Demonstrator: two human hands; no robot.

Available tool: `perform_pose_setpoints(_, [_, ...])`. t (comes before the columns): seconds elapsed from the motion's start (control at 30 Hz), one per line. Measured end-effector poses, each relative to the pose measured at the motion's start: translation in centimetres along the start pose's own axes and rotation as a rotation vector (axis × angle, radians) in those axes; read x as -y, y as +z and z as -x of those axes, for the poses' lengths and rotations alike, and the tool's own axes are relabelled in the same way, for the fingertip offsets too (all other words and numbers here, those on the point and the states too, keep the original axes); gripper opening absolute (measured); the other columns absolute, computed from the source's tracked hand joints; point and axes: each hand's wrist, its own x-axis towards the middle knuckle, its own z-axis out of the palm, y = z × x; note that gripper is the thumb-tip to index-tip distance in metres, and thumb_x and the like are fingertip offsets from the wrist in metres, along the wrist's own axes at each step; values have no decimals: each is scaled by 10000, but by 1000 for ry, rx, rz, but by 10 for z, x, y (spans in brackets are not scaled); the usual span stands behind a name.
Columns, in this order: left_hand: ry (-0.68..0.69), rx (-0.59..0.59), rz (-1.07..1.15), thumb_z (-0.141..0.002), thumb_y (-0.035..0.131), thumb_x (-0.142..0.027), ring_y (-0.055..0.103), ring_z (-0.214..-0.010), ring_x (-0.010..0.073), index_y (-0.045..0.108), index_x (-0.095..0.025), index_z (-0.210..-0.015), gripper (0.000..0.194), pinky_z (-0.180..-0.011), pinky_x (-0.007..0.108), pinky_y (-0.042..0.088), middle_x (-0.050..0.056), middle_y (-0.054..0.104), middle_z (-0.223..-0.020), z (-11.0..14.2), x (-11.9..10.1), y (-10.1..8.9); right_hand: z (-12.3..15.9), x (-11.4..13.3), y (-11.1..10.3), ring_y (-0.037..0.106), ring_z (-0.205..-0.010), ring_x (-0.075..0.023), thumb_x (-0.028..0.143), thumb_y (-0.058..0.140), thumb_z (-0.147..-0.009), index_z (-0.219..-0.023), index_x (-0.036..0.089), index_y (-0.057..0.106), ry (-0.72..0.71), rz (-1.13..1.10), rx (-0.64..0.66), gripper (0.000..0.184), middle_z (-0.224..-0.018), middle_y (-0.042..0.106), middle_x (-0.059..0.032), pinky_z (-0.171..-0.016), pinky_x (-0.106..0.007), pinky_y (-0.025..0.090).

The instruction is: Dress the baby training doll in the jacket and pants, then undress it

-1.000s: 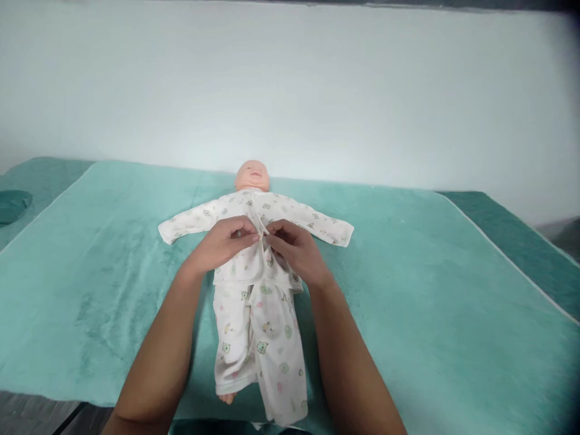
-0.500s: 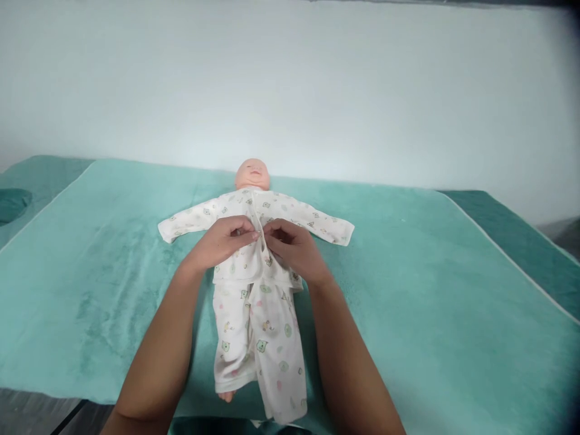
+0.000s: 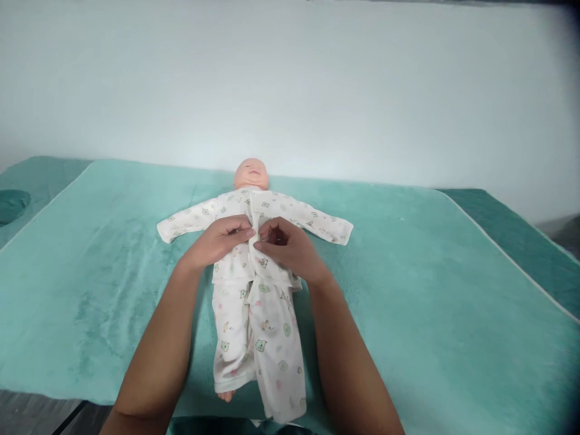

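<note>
A baby doll point(image 3: 251, 174) lies on its back, arms spread, in a white patterned baby jacket point(image 3: 281, 205) and matching trousers point(image 3: 276, 332). Over its chest, my left hand point(image 3: 222, 238) pinches the left side of the jacket's front opening between thumb and fingers. Facing it, my right hand point(image 3: 290, 244) is bent at the opening's right edge, thumb and fingertips close together on the cloth. Any fastener between the fingertips is too small to make out. One doll foot point(image 3: 226, 396) shows below the shorter-looking trouser leg; the other foot is hidden.
A green plush blanket point(image 3: 408, 290) covers the surface under the doll. Darker green cloth point(image 3: 507, 241) shows at the right, and a dark green patch point(image 3: 13, 205) at the far left. Behind stands a pale wall point(image 3: 290, 84). Grey floor point(image 3: 36, 417) appears at the lower left.
The jacket's front edges, lifted and gaping between my hands before, now lie flatter and overlapped. My right thumb has shifted slightly left across the opening. The doll stays in place.
</note>
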Motion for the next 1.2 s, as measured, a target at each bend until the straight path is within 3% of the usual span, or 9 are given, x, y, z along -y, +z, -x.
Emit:
perform_pose_setpoints(0.2, [-2,8,80,-938,598,-538,325,-610,105,492,-190,-698,436,-523,274,245,-8,404,-758,0,1,1,1,1,0,415,-651,-115,435,773,-798,-893,231,624,-19,-17,23,269,-742,510,46,-584,-261,364])
perform_pose_setpoints(0.5, [33,103,-7,-972,520,-552,405,-725,141,461,-199,-727,434,-620,273,368,9,436,-791,-1,1,-2,2,2,6,360,-561,-107,522,638,-907,-832,228,577,21,-40,10,310,-649,447,51,-514,-257,300])
perform_pose_setpoints(0.67, [0,119,-95,-971,518,-546,403,-664,130,470,-200,-716,432,-574,266,322,-9,441,-736,1,-3,-8,-1,3,6,360,-556,-109,550,611,-923,-811,224,567,13,-28,-10,348,-640,458,49,-511,-259,297])
perform_pose_setpoints(0.8, [4,131,-185,-957,554,-528,458,-665,130,570,-195,-727,405,-580,265,343,-9,516,-736,4,-5,-8,6,5,5,391,-573,-120,547,598,-944,-742,222,534,-85,138,-48,388,-626,459,41,-553,-280,342])
perform_pose_setpoints(0.87, [67,26,-226,-963,560,-480,517,-722,147,610,-198,-765,348,-642,274,402,3,579,-786,12,4,1,22,-1,9,468,-641,-142,477,620,-949,-765,223,553,-199,304,-105,321,-691,527,19,-626,-302,406])
perform_pose_setpoints(0.93, [168,-188,-291,-971,554,-391,578,-836,177,647,-206,-839,246,-769,309,464,28,637,-872,29,19,15,46,-13,14,580,-818,-199,409,656,-935,-892,233,610,-324,438,-154,187,-864,635,-30,-768,-358,481])
perform_pose_setpoints(1.0, [278,-397,-380,-960,541,-289,600,-1027,219,685,-217,-987,163,-950,379,476,68,674,-1025,53,39,30,72,-28,19,603,-1076,-272,368,697,-911,-1086,256,633,-401,512,-183,218,-1115,664,-88,-933,-439,500])
perform_pose_setpoints(1.07, [325,-472,-421,-937,510,-189,591,-1135,226,683,-233,-1098,240,-1033,415,466,86,655,-1147,82,57,42,93,-40,23,573,-1190,-300,348,696,-912,-1205,274,616,-406,568,-222,313,-1236,626,-112,-1000,-479,498])
perform_pose_setpoints(1.2, [284,-517,-476,-917,487,-125,592,-1176,220,650,-243,-1214,359,-1045,409,482,94,628,-1217,123,76,50,103,-43,33,595,-1071,-287,274,563,-978,-1143,252,643,-397,812,-292,185,-1124,639,-112,-938,-455,509])
